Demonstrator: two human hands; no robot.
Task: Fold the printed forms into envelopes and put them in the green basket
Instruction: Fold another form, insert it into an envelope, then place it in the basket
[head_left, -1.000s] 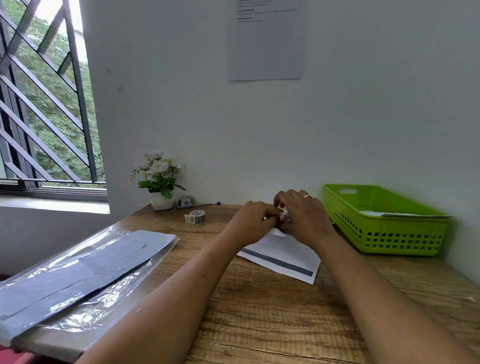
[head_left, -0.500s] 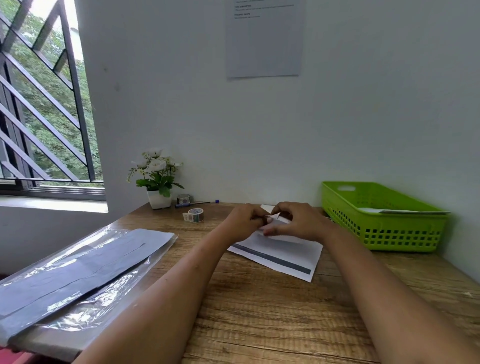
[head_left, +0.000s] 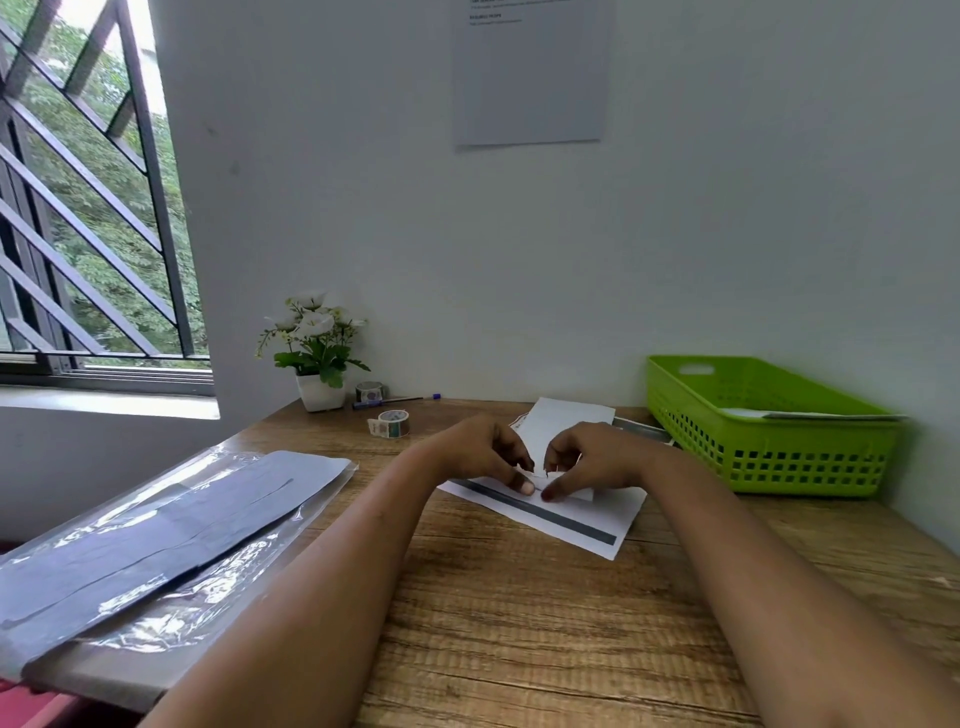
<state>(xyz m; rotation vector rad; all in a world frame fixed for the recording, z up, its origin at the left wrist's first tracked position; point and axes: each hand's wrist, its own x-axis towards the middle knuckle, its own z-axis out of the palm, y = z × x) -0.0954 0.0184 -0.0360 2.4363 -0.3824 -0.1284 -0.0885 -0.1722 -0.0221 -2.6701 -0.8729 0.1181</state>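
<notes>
A white printed form (head_left: 582, 519) with a dark stripe lies on the wooden desk (head_left: 519, 623) in the middle. My left hand (head_left: 478, 452) and my right hand (head_left: 592, 457) meet over its far part, fingers curled, thumbs pressing a small folded piece of the paper down. Behind the hands another white sheet (head_left: 566, 421) stands up. The green basket (head_left: 769, 431) sits at the right against the wall, with white paper (head_left: 810, 414) inside it.
A plastic-wrapped pack of grey sheets (head_left: 156, 540) lies at the left desk edge. A potted white flower (head_left: 317, 358), two tape rolls (head_left: 392, 422) and a pen (head_left: 395, 400) stand near the back wall. A window is at the left.
Both hands have come nearer to me along the form and lowered onto it, thumbs now pressing the fold flat. The sheet behind them has come into sight.
</notes>
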